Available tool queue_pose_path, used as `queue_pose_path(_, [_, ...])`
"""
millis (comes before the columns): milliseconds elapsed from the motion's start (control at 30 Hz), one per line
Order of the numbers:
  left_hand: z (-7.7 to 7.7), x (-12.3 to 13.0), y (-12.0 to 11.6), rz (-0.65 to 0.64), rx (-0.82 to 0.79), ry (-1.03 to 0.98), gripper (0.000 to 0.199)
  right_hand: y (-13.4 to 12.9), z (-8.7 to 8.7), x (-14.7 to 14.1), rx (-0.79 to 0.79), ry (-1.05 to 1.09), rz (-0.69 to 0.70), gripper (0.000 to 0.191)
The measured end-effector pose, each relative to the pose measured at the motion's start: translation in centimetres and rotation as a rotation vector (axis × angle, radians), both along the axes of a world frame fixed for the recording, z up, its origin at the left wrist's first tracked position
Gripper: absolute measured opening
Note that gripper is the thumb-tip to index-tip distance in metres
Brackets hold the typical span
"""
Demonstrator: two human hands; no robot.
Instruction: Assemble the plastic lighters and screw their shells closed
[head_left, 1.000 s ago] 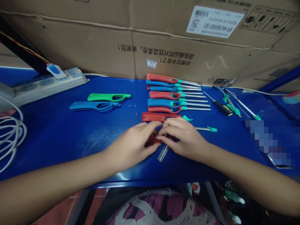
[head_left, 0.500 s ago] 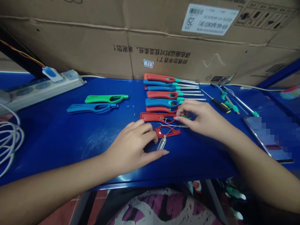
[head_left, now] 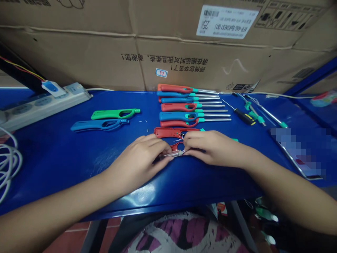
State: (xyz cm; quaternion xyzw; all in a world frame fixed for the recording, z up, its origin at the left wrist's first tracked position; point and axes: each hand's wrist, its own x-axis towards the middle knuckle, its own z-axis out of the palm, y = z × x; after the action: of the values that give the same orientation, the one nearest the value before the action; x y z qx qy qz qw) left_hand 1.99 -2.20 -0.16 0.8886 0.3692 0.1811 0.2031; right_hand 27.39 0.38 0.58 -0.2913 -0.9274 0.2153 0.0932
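Note:
Near the middle of the blue table, my left hand (head_left: 144, 163) pinches a small clear tube (head_left: 173, 153) between thumb and fingers. The fingertips of my right hand (head_left: 207, 147) are closed at the tube's right end; the fingers hide what exactly they grip. Just beyond the hands lies an open red lighter shell half (head_left: 165, 132) with small parts and thin wires at its right. A second red shell piece (head_left: 176, 146) lies under and behind the tube, partly covered by my hands.
Several red and blue lighters (head_left: 179, 106) are stacked in a row behind. A green casing (head_left: 113, 114) and a blue casing (head_left: 98, 125) lie left, with a power strip (head_left: 44, 105). At right are a screwdriver (head_left: 244, 117) and a phone (head_left: 297, 154).
My left hand has closed on the clear tube and turned it nearly level. My right hand has moved left and nearer, from the shell to the tube's end. The view has shifted slightly.

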Motion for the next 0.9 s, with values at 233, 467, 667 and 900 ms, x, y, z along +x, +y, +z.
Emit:
queue_pose_path(233, [2.1,-2.3,2.1,0.04,-0.082,0.012,0.018,0.0,0.5,0.5,-0.041,0.127,0.052,0.016])
queue_pose_path(467, [1.0,-3.2,3.6,0.131,0.011,0.155,0.019,0.5,1.4,2.2,-0.026,-0.007,-0.08,0.026])
queue_pose_path(667, [0.3,-1.7,2.5,0.081,0.23,0.171,0.025,0.4,2.0,2.9,0.128,-0.28,-0.28,0.02])
queue_pose_path(900, [-0.3,-1.1,1.7,-0.102,0.243,0.133,0.027,0.5,2.1,2.6,0.116,-0.331,-0.21,0.014])
